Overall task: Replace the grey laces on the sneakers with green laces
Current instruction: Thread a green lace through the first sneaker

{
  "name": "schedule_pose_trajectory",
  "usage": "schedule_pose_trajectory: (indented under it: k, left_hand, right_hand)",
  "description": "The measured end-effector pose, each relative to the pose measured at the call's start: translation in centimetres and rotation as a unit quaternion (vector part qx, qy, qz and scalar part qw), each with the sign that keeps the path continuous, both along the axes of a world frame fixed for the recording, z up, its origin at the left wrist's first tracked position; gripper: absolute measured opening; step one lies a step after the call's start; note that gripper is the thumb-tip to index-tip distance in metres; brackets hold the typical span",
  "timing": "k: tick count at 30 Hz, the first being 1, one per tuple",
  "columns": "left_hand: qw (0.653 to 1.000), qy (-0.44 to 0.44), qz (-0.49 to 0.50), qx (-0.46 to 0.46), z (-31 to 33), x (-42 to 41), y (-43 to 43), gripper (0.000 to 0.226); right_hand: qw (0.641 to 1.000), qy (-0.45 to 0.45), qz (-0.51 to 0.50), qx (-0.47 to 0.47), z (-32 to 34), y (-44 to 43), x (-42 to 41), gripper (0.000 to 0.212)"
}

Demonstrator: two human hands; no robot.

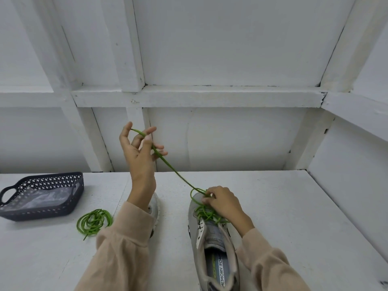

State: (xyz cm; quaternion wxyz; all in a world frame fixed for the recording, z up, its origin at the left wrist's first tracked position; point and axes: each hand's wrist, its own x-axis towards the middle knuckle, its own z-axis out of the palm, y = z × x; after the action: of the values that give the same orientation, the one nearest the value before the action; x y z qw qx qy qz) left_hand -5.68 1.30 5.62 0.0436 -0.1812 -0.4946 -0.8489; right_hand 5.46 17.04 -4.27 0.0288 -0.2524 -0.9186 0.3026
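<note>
A grey sneaker (212, 246) lies on the white table, toe pointing away from me, with a green lace (206, 213) bunched over its front eyelets. My right hand (222, 203) pinches that lace at the sneaker's toe end. One strand (174, 170) runs taut up and to the left to my raised left hand (139, 156), which holds the lace end between thumb and fingers. A second sneaker (154, 206) sits behind my left forearm, mostly hidden. A second green lace (93, 221) lies coiled on the table at the left.
A dark perforated plastic basket (42, 194) with clear plastic inside stands at the far left of the table (294, 217). White wooden wall framing rises behind and to the right of the table.
</note>
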Motion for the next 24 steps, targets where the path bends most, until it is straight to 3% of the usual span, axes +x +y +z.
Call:
schedule_pose_trajectory:
  k: [2,3,7,11,16,18,24]
  left_hand:
    - [0.998,-0.018,-0.049,-0.039,-0.6,0.2,-0.4,0.059]
    - [0.994,-0.031,-0.081,-0.069,-1.2,0.2,-0.7,0.061]
    - [0.941,-0.067,-0.223,-0.244,-4.6,1.9,-1.0,0.031]
    - [0.894,-0.049,-0.297,-0.333,-7.5,3.7,-1.3,0.028]
    - [0.822,0.047,-0.311,-0.475,-9.0,3.4,-1.6,0.017]
    - [0.81,0.052,-0.312,-0.494,-9.3,3.4,-1.9,0.008]
    - [0.744,0.184,-0.245,-0.594,-10.0,3.9,-1.9,0.008]
  right_hand:
    - [1.0,0.027,-0.001,0.012,0.8,-0.1,1.0,0.036]
    - [0.999,0.041,-0.002,0.019,1.3,-0.1,1.4,0.037]
    - [0.997,-0.031,0.061,0.037,2.3,-0.7,3.5,0.01]
    - [0.995,-0.066,0.078,-0.004,0.9,-1.7,4.4,0.013]
    - [0.995,0.001,0.021,-0.095,-0.8,-1.8,4.5,0.013]
    - [0.992,0.014,0.016,-0.123,-1.1,-1.7,4.5,0.014]
    - [0.99,0.028,0.014,-0.134,-1.5,-1.6,4.3,0.012]
